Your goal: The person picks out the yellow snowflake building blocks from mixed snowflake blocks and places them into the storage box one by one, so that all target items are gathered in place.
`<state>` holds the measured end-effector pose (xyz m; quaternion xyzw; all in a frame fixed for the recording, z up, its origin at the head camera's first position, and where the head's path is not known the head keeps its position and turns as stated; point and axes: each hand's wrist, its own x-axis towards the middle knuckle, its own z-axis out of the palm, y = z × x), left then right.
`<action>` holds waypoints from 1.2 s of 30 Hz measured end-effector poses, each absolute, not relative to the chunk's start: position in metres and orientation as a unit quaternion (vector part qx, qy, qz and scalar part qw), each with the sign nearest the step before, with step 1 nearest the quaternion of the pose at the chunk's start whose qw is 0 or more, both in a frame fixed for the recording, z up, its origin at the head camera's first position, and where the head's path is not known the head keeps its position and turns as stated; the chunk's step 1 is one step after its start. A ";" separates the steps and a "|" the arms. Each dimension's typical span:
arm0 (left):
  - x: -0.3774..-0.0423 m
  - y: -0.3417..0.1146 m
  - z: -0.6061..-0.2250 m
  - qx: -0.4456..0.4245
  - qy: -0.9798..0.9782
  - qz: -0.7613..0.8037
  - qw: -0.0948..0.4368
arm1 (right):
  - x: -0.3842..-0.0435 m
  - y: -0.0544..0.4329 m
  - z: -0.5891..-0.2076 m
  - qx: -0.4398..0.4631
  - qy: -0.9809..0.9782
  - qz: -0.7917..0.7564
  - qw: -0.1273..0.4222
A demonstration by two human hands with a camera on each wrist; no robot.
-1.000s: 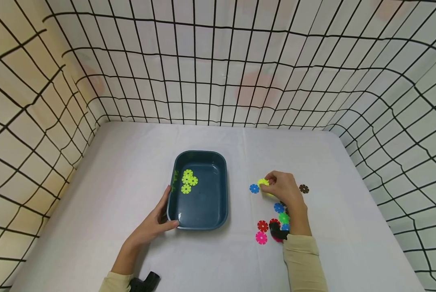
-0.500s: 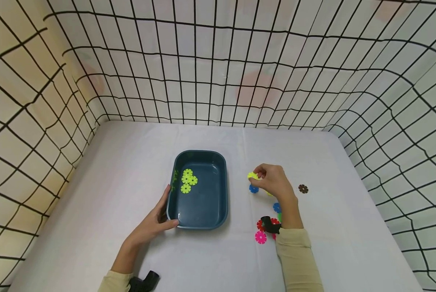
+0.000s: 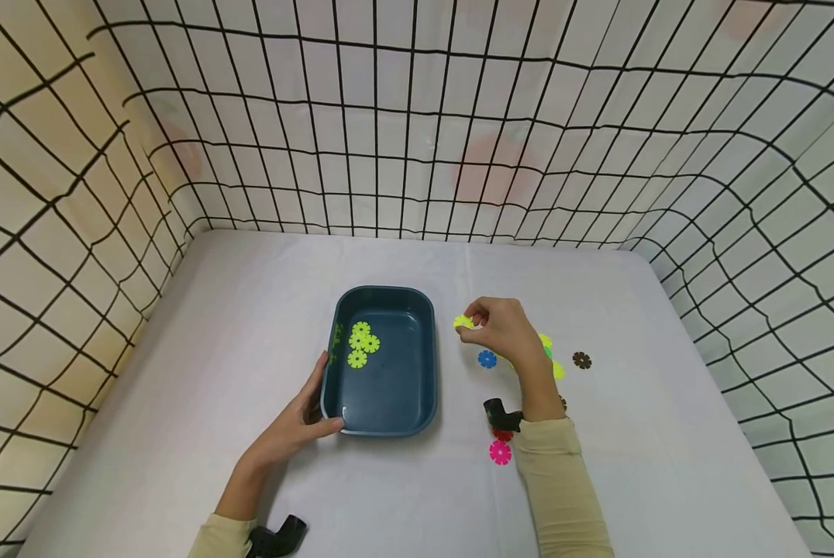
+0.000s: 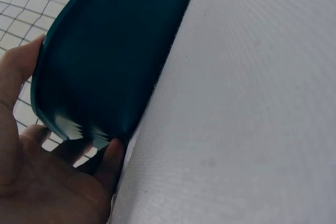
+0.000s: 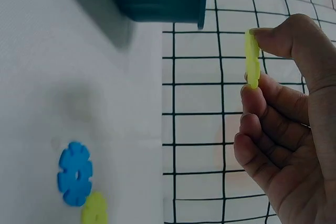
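My right hand (image 3: 504, 329) pinches a yellow snowflake disc (image 5: 252, 59) between thumb and fingertip, raised off the cloth just right of a dark teal plastic tray (image 3: 392, 387). The disc appears edge-on in the right wrist view. Around the tray's near left corner, my left hand (image 3: 294, 426) keeps its grip, thumb at the near rim and fingers along the left side. Several yellow snowflake discs (image 3: 359, 341) lie inside the tray, towards its left. Beneath the right hand are a blue disc (image 3: 487, 359) and a yellow one (image 5: 94, 209).
More discs are scattered on the white cloth (image 3: 249, 310) at right: a brown one (image 3: 581, 360), a pink one (image 3: 500, 452), yellow ones (image 3: 558, 370). The right forearm hides part of the group. Black wire mesh (image 3: 417, 139) walls the back and both sides.
My right hand has lifted the yellow disc from beside the blue one and carried it left and away from me, towards the tray. The left hand and tray stay in place.
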<state>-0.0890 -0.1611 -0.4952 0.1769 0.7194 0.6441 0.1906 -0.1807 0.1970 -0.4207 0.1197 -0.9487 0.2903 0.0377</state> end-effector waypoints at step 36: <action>-0.089 -0.162 -0.494 0.182 0.720 0.642 0.192 | -0.203 0.115 -0.378 0.222 -0.925 0.307 0.023</action>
